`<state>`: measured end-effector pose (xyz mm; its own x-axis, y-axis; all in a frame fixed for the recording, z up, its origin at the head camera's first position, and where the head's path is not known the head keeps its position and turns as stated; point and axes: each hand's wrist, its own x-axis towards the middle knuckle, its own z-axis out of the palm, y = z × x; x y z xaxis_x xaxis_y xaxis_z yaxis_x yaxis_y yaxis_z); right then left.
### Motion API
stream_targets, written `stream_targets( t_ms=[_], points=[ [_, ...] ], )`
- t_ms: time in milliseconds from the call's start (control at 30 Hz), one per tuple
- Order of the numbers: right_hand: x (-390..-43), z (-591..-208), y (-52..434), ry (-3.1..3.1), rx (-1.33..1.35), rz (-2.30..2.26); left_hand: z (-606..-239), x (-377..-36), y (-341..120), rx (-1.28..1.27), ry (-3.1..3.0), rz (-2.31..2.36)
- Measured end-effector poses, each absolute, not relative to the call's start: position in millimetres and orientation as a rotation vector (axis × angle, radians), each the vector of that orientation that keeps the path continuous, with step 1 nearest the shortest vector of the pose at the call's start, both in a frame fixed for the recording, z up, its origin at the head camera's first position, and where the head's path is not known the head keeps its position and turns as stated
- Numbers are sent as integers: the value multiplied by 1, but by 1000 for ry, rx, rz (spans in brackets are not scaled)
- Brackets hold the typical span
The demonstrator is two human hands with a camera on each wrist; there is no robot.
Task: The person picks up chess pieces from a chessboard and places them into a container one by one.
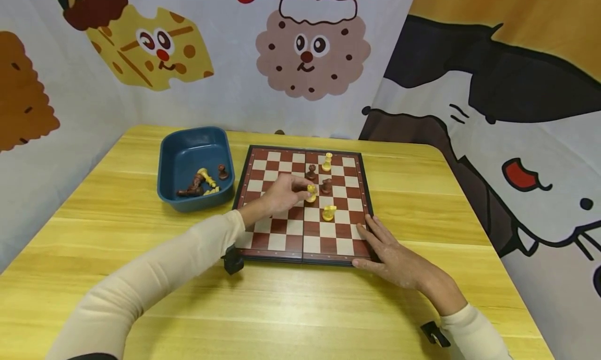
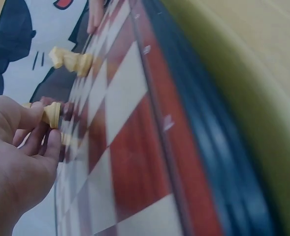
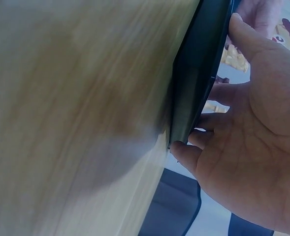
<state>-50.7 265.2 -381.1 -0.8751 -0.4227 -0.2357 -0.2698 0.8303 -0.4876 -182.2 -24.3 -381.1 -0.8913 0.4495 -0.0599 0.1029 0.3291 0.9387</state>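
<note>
A red-and-white chessboard (image 1: 286, 240) lies in the middle of the wooden table. My left hand (image 1: 304, 188) reaches over it and pinches a yellow chess piece (image 1: 312, 193) between thumb and fingers; the left wrist view shows the same yellow piece (image 2: 52, 113) at my left hand's (image 2: 44, 125) fingertips. A yellow knight (image 1: 329, 212) stands just right of it. Farther back stand two brown pieces (image 1: 326, 186) and another yellow piece (image 1: 327, 162). My right hand (image 1: 375, 240) lies flat with straight fingers on the board's near right corner, the thumb along its edge (image 3: 196, 88).
A dark blue bin (image 1: 176, 201) sits left of the board and holds several brown and yellow pieces (image 1: 202, 182). Cartoon-printed cloth walls close in the table at the back, left and right. Bare wooden tabletop (image 1: 291, 308) stretches in front of the board.
</note>
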Motion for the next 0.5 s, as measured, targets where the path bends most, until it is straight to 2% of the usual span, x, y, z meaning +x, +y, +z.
stream_targets(
  t_ms=[500],
  points=[
    [-48,-381,263,2680,-537,-654,-366,-181,-46,458,2311,1706]
  ],
)
